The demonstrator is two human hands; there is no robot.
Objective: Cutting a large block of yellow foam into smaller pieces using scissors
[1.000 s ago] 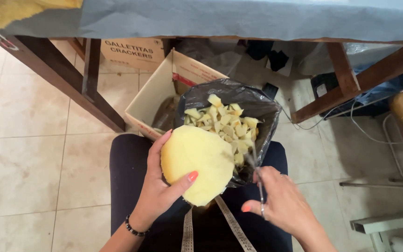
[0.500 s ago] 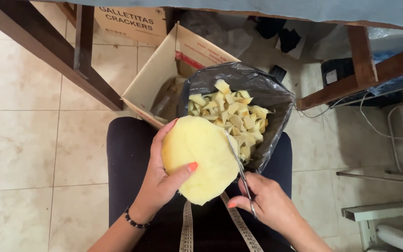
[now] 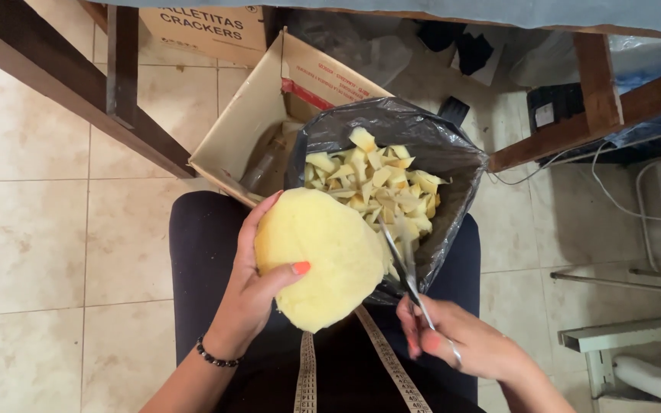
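Note:
My left hand point(image 3: 250, 287) holds a rounded piece of pale yellow foam point(image 3: 323, 256) over my lap, thumb across its lower front. My right hand point(image 3: 464, 344) grips a pair of scissors point(image 3: 401, 268) whose blades point up along the foam's right edge. Just beyond the foam, a black plastic bag point(image 3: 453, 160) stands open on my knees, filled with several small yellow foam scraps point(image 3: 372, 180). A measuring tape point(image 3: 380, 359) hangs down over my dark trousers.
An open cardboard box point(image 3: 250, 122) sits on the tiled floor behind the bag, a second box point(image 3: 208, 27) farther back. Dark wooden table legs point(image 3: 63, 84) cross at left, more wooden framing point(image 3: 598, 99) at right. Cables and white metal parts point(image 3: 621, 344) lie at right.
The view has dipped lower and closer. My right hand brought the scissors up from beside the bag to the foam's right edge. The left hand keeps its hold on the foam.

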